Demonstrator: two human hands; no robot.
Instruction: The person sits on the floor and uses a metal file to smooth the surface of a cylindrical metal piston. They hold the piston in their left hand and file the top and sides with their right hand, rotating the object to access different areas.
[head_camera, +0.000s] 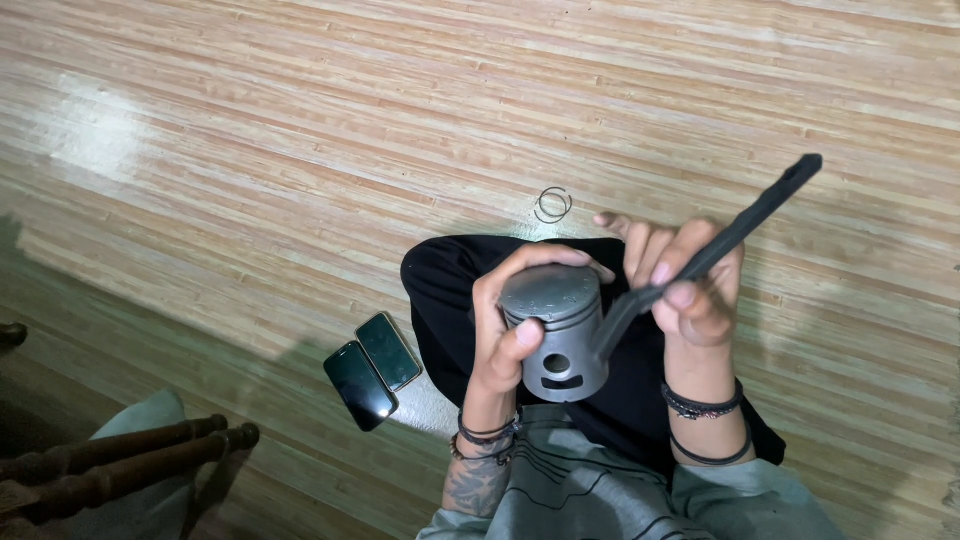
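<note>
1. Wooden floor (250, 150) carries everything; black cloth (440, 285) spread mid-floor under the hands.
2. Grey piston (560, 330) held above the cloth, crown up; left hand (500, 330) wrapped round its left side.
3. Right hand (690, 285) clamped on a black rod (740, 230), lower end touching the piston's right side.
4. Two dark phones (372, 368) just left of the cloth.
5. Wire rings (553, 204) at the cloth's far edge.

Two phones (372, 368) on the wooden floor (250, 150), lying side by side and touching, left of the person's lap. Both are flat rectangles with rounded corners, screens dark and glossy, face up, angled diagonally. The upper right one shows a thin light edge; no packages, labels or signs visible.
</note>
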